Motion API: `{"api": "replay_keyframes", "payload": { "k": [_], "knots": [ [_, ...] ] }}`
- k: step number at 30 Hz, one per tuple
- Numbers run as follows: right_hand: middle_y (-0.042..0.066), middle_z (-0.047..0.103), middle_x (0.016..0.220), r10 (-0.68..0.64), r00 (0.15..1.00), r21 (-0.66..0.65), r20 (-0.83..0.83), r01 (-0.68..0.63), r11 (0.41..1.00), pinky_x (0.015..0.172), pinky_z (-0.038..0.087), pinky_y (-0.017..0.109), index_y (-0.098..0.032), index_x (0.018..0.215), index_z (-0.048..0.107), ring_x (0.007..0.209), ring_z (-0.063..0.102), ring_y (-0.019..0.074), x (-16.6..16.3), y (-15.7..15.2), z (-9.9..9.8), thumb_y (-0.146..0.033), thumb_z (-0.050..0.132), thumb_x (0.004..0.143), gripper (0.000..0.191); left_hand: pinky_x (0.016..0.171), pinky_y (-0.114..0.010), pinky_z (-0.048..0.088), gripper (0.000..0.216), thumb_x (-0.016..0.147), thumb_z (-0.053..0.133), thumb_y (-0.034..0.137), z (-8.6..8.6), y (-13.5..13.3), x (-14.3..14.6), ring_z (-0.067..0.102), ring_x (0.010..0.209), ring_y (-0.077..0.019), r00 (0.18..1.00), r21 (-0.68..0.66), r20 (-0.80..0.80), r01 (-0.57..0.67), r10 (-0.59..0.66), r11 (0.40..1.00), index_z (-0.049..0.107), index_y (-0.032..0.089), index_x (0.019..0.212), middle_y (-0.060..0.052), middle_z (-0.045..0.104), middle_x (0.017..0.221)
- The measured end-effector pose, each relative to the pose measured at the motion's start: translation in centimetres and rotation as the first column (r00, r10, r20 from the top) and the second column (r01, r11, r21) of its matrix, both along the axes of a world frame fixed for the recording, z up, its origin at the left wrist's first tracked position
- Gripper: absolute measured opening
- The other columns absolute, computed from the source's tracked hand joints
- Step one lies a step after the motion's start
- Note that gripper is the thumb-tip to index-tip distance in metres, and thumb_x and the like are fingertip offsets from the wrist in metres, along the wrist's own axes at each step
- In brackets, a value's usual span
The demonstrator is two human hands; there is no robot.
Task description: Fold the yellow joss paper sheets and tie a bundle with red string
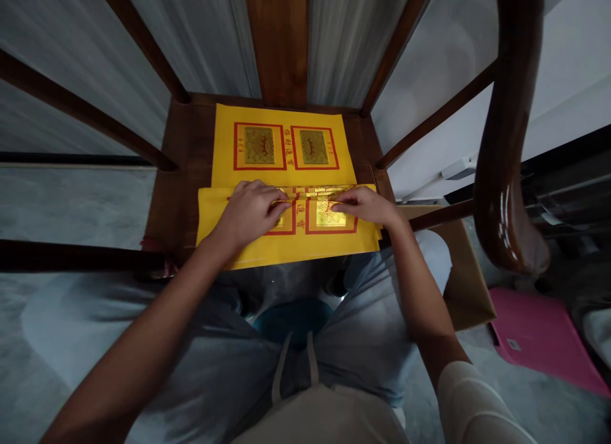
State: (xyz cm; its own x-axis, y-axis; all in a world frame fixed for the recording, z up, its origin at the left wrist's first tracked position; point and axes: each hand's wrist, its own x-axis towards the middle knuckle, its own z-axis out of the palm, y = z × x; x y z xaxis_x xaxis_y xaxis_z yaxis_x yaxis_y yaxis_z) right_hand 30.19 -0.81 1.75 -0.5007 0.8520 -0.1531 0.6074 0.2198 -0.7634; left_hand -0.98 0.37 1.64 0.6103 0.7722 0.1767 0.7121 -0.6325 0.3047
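A yellow paper sheet (286, 237) with red-framed gold squares lies across the near part of a dark wooden chair seat (184, 158). Its far edge is folded over toward me. My left hand (248, 212) rests on the left part of that fold, fingers curled and pinching the folded edge. My right hand (365, 205) pinches the same fold on the right, fingertips pressed on a gold square. Behind it lies a second yellow sheet (281, 145), flat, showing two red-framed gold squares.
The chair's wooden back slats (279, 43) and curved armrest (510, 145) rise around the seat. A cardboard box (468, 278) stands to the right of my knee, with a pink flat object (544, 342) on the floor beyond. My legs are below the seat edge.
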Motion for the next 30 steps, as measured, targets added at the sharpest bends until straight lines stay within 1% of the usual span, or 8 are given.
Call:
{"api": "replay_keyframes", "payload": {
  "k": [3,5,9,12,18,23,26,30],
  "knots": [
    [-0.002,0.059,0.071,-0.119,0.992,0.09,0.033,0.116,0.989,0.063,0.031,0.028,-0.019,0.079,0.068,0.067,0.048,0.0141,0.6,-1.4,-0.6,-0.047,0.065,0.097,0.033,0.098,-0.055,0.049,0.037,0.105,0.046,0.037,-0.4,-0.6,0.5,0.066,0.108,-0.035,1.0,0.073,0.027,-0.01,0.008,0.997,0.077,0.019,0.114,-0.014,0.077,0.106],
    [0.0,0.066,0.076,-0.169,0.985,0.138,0.023,0.165,0.977,0.064,0.033,0.029,-0.02,0.087,0.074,0.069,0.053,0.0154,0.5,-1.9,-0.8,-0.044,0.066,0.097,0.027,0.105,-0.057,0.048,0.038,0.106,0.046,0.035,-1.0,-1.5,1.4,0.063,0.121,-0.0356,0.997,0.131,0.068,0.04,-0.049,0.991,0.073,0.018,0.127,-0.016,0.074,0.121],
    [0.0,0.072,0.078,-0.176,0.984,0.197,-0.001,0.173,0.965,0.066,0.038,0.029,-0.021,0.088,0.078,0.072,0.059,0.0171,0.2,-1.8,-1.0,-0.038,0.068,0.096,0.021,0.126,-0.056,0.034,0.046,0.104,0.059,0.044,-2.8,-4.1,3.7,0.051,0.144,-0.0336,0.934,0.12,0.074,0.339,-0.349,0.933,0.065,0.024,0.144,-0.011,0.066,0.146],
    [0.002,0.077,0.087,-0.173,0.985,0.201,-0.018,0.173,0.964,0.073,0.044,0.029,-0.021,0.092,0.08,0.079,0.065,0.0193,0.4,-1.2,-1.2,-0.036,0.07,0.095,0.018,0.131,-0.057,0.027,0.051,0.101,0.064,0.045,-4.1,-5.6,4.8,0.045,0.152,-0.0338,0.892,0.053,0.043,0.449,-0.451,0.892,0.062,0.025,0.148,-0.01,0.06,0.156],
    [0.006,0.082,0.101,-0.183,0.981,0.202,-0.069,0.194,0.96,0.081,0.053,0.033,-0.021,0.105,0.082,0.089,0.073,0.0228,1.0,-0.7,-2.0,-0.035,0.076,0.092,0.02,0.133,-0.059,0.022,0.042,0.105,0.06,0.038,-4.9,-6.1,5.0,0.04,0.157,-0.0331,0.882,0.031,0.026,0.47,-0.47,0.882,0.066,0.027,0.145,-0.005,0.059,0.158],
    [0.008,0.083,0.112,-0.167,0.986,0.26,-0.014,0.165,0.951,0.094,0.055,0.039,-0.023,0.109,0.083,0.104,0.076,0.0275,1.1,-0.8,-1.8,-0.033,0.077,0.093,0.019,0.13,-0.054,0.034,0.04,0.108,0.051,0.022,-4.8,-6.2,5.1,0.046,0.154,-0.0288,0.873,0.043,0.054,0.483,-0.485,0.875,0.065,0.024,0.145,-0.005,0.06,0.157],
    [0.007,0.083,0.113,-0.151,0.988,0.272,-0.006,0.147,0.951,0.097,0.056,0.041,-0.025,0.109,0.083,0.107,0.076,0.0282,1.2,-0.7,-1.8,-0.034,0.077,0.094,0.019,0.128,-0.051,0.039,0.041,0.105,0.053,0.015,-4.7,-6.3,5.1,0.046,0.154,-0.0272,0.857,0.054,0.086,0.505,-0.508,0.862,0.066,0.022,0.143,-0.006,0.06,0.157],
    [0.006,0.083,0.113,-0.14,0.99,0.273,-0.008,0.137,0.952,0.096,0.056,0.041,-0.026,0.111,0.083,0.108,0.076,0.0283,1.4,-0.5,-2.0,-0.035,0.075,0.096,0.019,0.128,-0.053,0.04,0.039,0.103,0.057,0.015,-4.3,-6.2,4.8,0.048,0.152,-0.0279,0.872,0.073,0.112,0.472,-0.477,0.879,0.067,0.022,0.14,-0.008,0.064,0.152]
  ]
}}
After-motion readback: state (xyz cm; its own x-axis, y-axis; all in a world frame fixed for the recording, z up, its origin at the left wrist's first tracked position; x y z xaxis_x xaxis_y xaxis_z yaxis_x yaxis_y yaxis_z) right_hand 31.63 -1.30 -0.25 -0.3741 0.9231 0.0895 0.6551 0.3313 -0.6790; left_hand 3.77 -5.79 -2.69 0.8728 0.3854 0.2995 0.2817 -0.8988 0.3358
